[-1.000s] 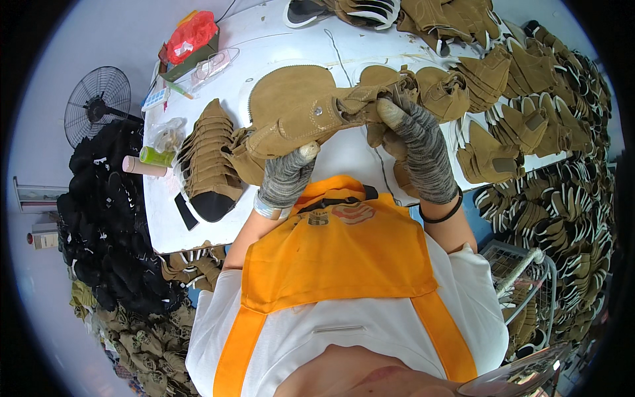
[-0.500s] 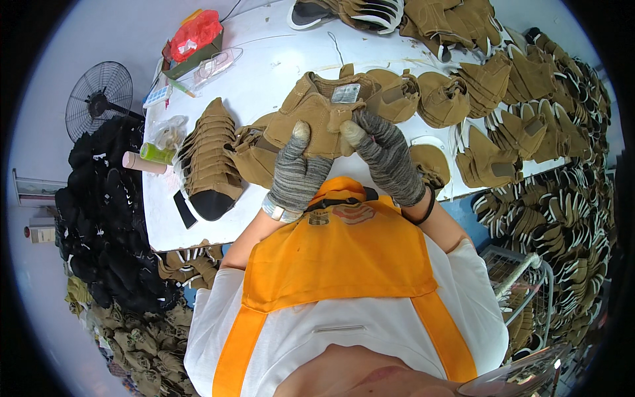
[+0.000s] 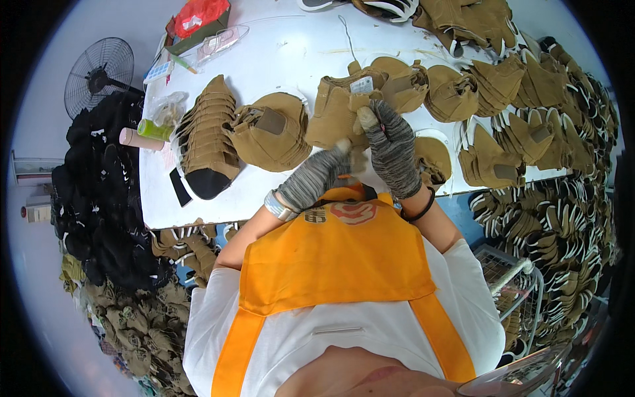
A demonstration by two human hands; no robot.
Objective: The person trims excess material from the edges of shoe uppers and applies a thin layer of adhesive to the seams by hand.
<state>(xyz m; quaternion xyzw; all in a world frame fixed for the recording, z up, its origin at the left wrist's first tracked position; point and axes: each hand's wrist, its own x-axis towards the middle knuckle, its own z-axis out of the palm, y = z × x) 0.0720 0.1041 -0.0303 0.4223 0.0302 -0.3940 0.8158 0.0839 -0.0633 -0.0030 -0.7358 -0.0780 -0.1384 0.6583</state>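
Note:
Both my hands wear grey knitted gloves with pale fingertips. My right hand [image 3: 391, 149] grips a tan fabric shoe upper [image 3: 338, 109] with a small white tag, held over the white table [image 3: 278, 66]. My left hand [image 3: 316, 175] is just below it, with its fingertips at the upper's lower edge; what it pinches is hidden. A stack of finished tan uppers [image 3: 272, 130] lies left of my hands. A taller pile of tan pieces with a black one at the bottom [image 3: 206, 135] stands further left.
Many tan uppers [image 3: 503, 86] cover the table's right side and hang over its edge. A red box [image 3: 198, 16], a green bottle [image 3: 153, 129] and a pink tube lie at the left. A black fan [image 3: 99, 73], dark shoe parts and a wire basket [image 3: 516, 278] stand around.
The upper has been turned and drawn closer to my chest, tag side now up. My left hand dropped from gripping its left side to its lower edge; my right hand shifted left.

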